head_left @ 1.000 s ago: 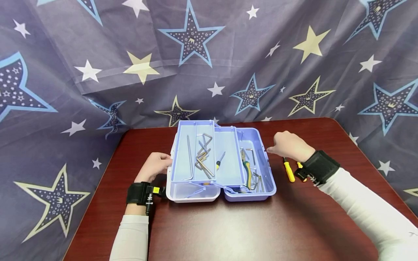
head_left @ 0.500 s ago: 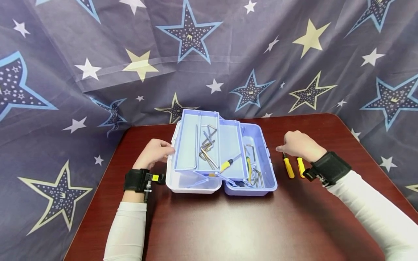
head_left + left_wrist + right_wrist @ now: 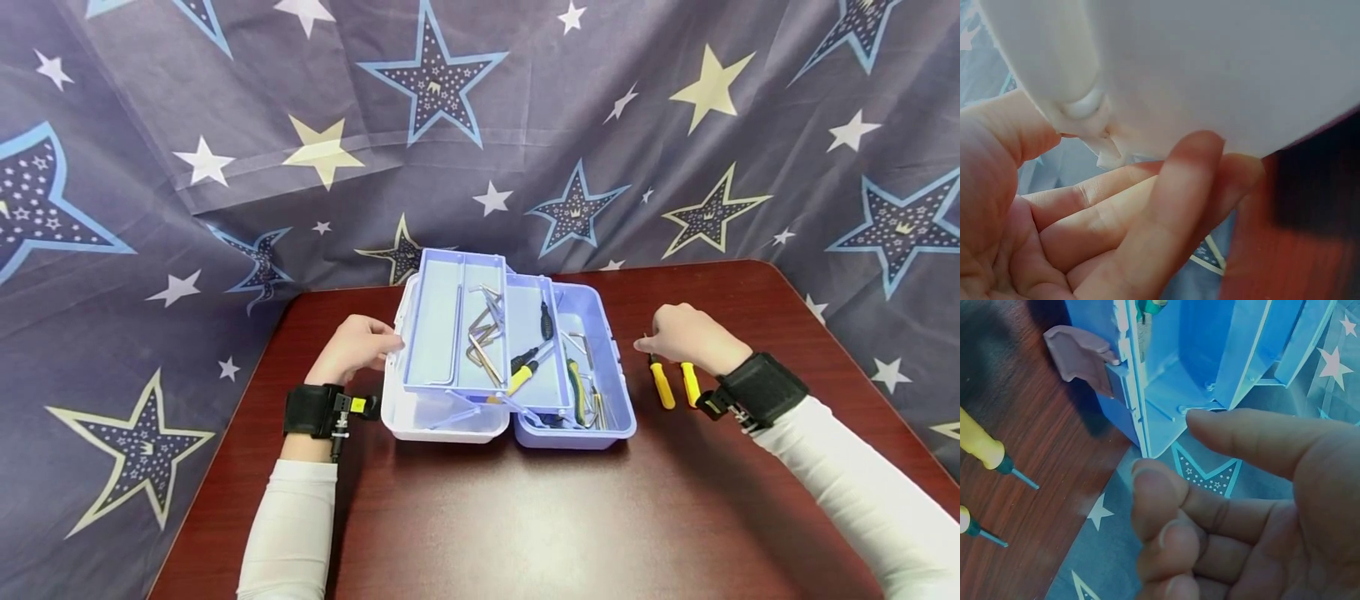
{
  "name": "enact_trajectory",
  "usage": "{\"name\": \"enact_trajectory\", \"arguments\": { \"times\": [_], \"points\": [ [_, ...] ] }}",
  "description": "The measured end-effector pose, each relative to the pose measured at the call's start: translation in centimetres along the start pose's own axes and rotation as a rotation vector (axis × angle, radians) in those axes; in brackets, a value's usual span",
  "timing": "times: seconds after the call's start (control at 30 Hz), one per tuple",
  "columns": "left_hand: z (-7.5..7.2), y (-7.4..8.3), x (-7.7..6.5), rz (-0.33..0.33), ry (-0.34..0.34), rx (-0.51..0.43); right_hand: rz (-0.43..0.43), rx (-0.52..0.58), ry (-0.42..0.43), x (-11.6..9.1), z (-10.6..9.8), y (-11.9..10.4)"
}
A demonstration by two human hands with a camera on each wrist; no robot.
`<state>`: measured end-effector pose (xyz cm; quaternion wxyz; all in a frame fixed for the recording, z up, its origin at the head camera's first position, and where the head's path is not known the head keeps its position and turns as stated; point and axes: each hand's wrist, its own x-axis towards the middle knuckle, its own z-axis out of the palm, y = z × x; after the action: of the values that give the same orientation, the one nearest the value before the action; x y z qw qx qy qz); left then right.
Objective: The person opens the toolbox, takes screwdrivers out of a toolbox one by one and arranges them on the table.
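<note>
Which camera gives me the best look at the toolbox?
The head view: it takes in the toolbox from white lid to blue base, trays spread open. The left wrist view shows only part of the white lid in the left hand; the right wrist view, a cropped section with a latch.

Readable text: none | yellow label (image 3: 358,406) on left wrist rig (image 3: 340,422): too small

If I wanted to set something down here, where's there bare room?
Most room: the table in front of the open toolbox, between the sleeves. A smaller patch lies between the right hand and the table's far right corner. It's crowded inside the toolbox, among hex keys and pliers, and tight between toolbox and yellow-handled screwdrivers.
</note>
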<state>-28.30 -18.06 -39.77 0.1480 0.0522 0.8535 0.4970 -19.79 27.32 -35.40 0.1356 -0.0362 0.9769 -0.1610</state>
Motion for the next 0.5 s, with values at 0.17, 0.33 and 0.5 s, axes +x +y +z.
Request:
{"name": "enact_trajectory", "arguments": {
  "times": [0.17, 0.33, 0.5],
  "points": [
    [0.6, -2.1, 0.1, -0.019, -0.008, -0.060, -0.026, -0.001, 0.011, 0.4, -0.2, -0.9],
    [1.2, -4.1, -0.1, -0.033, -0.004, -0.096, -0.044, -0.013, 0.028, 1.1, -0.3, -2.4],
    [1.6, -5.4, 0.0, -0.043, 0.009, -0.086, -0.048, -0.043, 0.056, 1.7, -0.2, -4.1]
  ]
}}
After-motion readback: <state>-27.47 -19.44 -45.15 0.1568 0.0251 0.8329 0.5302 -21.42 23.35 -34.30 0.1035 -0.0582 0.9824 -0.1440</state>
